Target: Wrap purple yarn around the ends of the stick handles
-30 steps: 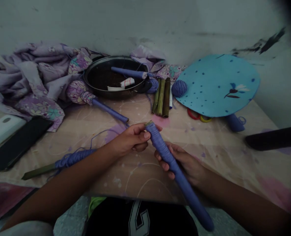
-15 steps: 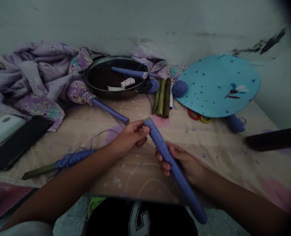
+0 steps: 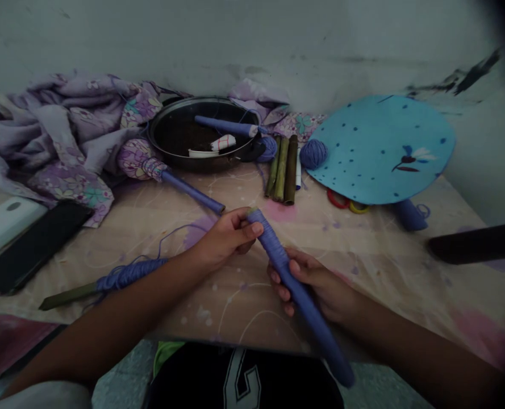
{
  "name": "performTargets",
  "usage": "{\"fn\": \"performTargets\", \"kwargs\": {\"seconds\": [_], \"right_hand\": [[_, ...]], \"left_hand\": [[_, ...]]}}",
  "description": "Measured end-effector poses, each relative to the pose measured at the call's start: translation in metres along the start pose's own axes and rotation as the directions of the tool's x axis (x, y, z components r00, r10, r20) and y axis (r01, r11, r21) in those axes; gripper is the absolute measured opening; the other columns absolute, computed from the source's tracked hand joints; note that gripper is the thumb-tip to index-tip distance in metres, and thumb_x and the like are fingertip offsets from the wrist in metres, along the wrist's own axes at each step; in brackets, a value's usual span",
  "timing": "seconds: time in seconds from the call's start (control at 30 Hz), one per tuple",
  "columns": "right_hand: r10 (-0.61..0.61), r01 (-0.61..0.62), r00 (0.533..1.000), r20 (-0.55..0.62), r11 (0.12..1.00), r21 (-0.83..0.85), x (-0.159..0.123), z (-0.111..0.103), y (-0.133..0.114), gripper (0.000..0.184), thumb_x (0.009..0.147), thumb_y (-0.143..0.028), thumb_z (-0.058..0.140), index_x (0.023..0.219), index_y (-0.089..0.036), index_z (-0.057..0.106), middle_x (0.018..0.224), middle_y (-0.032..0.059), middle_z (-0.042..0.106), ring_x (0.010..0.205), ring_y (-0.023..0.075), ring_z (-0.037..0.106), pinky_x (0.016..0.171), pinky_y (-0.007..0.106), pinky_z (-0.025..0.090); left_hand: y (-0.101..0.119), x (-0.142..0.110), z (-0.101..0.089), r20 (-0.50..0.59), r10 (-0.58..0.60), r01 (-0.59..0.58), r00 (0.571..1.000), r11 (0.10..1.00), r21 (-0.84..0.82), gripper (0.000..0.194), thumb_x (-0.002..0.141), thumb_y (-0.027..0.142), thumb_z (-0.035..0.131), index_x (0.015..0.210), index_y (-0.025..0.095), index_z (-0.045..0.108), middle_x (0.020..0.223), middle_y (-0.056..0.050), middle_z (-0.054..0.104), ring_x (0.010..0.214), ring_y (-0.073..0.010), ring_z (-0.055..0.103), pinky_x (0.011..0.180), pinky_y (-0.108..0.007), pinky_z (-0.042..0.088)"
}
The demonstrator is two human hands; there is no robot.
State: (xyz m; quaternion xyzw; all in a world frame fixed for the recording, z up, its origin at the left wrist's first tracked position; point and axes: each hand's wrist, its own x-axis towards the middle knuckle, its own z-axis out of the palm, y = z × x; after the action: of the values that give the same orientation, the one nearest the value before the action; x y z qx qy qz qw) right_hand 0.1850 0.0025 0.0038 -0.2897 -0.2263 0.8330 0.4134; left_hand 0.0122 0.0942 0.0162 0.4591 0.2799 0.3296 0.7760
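Observation:
A long stick wrapped in purple yarn (image 3: 303, 301) slants from the table's middle down toward me. My left hand (image 3: 226, 238) pinches its upper tip, fingers closed on the yarn there. Around the stick's middle my right hand (image 3: 316, 284) is wrapped from below. A loose purple yarn strand (image 3: 171, 236) trails left from my left hand to a partly wrapped green stick (image 3: 103, 284) lying on the table.
At the back stand a dark metal pan (image 3: 167, 133) holding a wrapped stick, bare green sticks (image 3: 283, 170), a purple yarn ball (image 3: 313, 153) and a blue round fan (image 3: 384, 147). Floral cloth (image 3: 65, 147) is heaped at left, beside a black phone (image 3: 30, 244).
The wrapped stick has slid slightly up and left in my hands, its lower end rising. My left thumb has shifted over the tip.

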Motion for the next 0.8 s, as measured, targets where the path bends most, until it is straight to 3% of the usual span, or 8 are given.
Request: {"fn": "performTargets", "kwargs": {"seconds": [0.23, 0.4, 0.5, 0.6, 0.7, 0.8], "right_hand": [[0.093, -0.105, 0.990, 0.108, 0.988, 0.110, 0.0008, -0.0061, 0.0001, 0.034, 0.088, -0.042, 0.053, 0.096, -0.011, 0.062, 0.066, 0.0004, 0.058, 0.046, 0.0078, 0.053, 0.045, 0.020, 0.051], [-0.032, 0.033, 0.998, 0.046, 0.999, -0.012, 0.0016, -0.0027, 0.0027, 0.027, 0.078, -0.036, 0.067, 0.091, -0.015, 0.059, 0.079, 0.0027, 0.059, 0.059, 0.0108, 0.058, 0.044, 0.020, 0.052], [-0.067, 0.067, 0.998, 0.006, 0.997, -0.046, 0.0023, -0.0018, 0.0036, 0.021, 0.079, -0.031, 0.068, 0.087, -0.015, 0.058, 0.074, 0.0013, 0.058, 0.055, 0.0089, 0.056, 0.045, 0.019, 0.051], [-0.013, 0.013, 0.999, 0.048, 1.000, 0.019, 0.0027, -0.0033, 0.0033, 0.025, 0.085, -0.036, 0.060, 0.087, -0.011, 0.061, 0.070, 0.0015, 0.058, 0.049, 0.0068, 0.054, 0.046, 0.018, 0.051], [0.057, -0.069, 0.991, 0.121, 0.993, 0.095, 0.0025, -0.0055, 0.0025, 0.030, 0.086, -0.039, 0.058, 0.092, -0.010, 0.063, 0.068, 0.0006, 0.056, 0.046, 0.0056, 0.052, 0.045, 0.018, 0.049], [0.090, -0.100, 0.988, 0.128, 0.992, 0.072, 0.0018, -0.0050, 0.0019, 0.030, 0.086, -0.040, 0.056, 0.092, -0.011, 0.062, 0.071, 0.0010, 0.056, 0.047, 0.0064, 0.053, 0.043, 0.018, 0.050]], "left_hand": [[0.0007, -0.0026, -0.0027, 0.141, 0.027, -0.024, 0.990, 0.999, -0.024, 0.038, 0.075, 0.042, 0.066, 0.101, 0.015, 0.057, 0.048, 0.011, 0.031, 0.038, -0.0029, 0.020, 0.039, -0.018, 0.013], [-0.0003, -0.0027, -0.0015, 0.024, 0.083, -0.083, 0.996, 0.996, 0.029, 0.035, 0.070, 0.044, 0.071, 0.081, 0.015, 0.055, 0.050, 0.010, 0.033, 0.039, -0.0022, 0.023, 0.038, -0.018, 0.014], [-0.0014, -0.0016, -0.0018, -0.021, 0.093, -0.092, 0.995, 0.995, 0.047, 0.038, 0.066, 0.045, 0.074, 0.073, 0.016, 0.049, 0.051, 0.010, 0.033, 0.039, -0.0016, 0.023, 0.037, -0.017, 0.014], [-0.0008, -0.0016, -0.0024, 0.037, 0.083, -0.084, 0.996, 0.996, 0.026, 0.035, 0.070, 0.045, 0.071, 0.077, 0.016, 0.052, 0.050, 0.010, 0.033, 0.038, -0.0023, 0.024, 0.037, -0.018, 0.015], [0.0023, -0.0030, -0.0025, 0.118, 0.066, -0.064, 0.991, 0.998, -0.015, 0.034, 0.075, 0.041, 0.067, 0.095, 0.015, 0.056, 0.049, 0.011, 0.032, 0.038, -0.0028, 0.022, 0.038, -0.018, 0.015], [0.0056, -0.0042, -0.0025, 0.156, 0.045, -0.045, 0.987, 0.999, -0.005, 0.038, 0.074, 0.039, 0.068, 0.101, 0.015, 0.056, 0.052, 0.010, 0.034, 0.039, -0.0024, 0.023, 0.039, -0.018, 0.015]]}}
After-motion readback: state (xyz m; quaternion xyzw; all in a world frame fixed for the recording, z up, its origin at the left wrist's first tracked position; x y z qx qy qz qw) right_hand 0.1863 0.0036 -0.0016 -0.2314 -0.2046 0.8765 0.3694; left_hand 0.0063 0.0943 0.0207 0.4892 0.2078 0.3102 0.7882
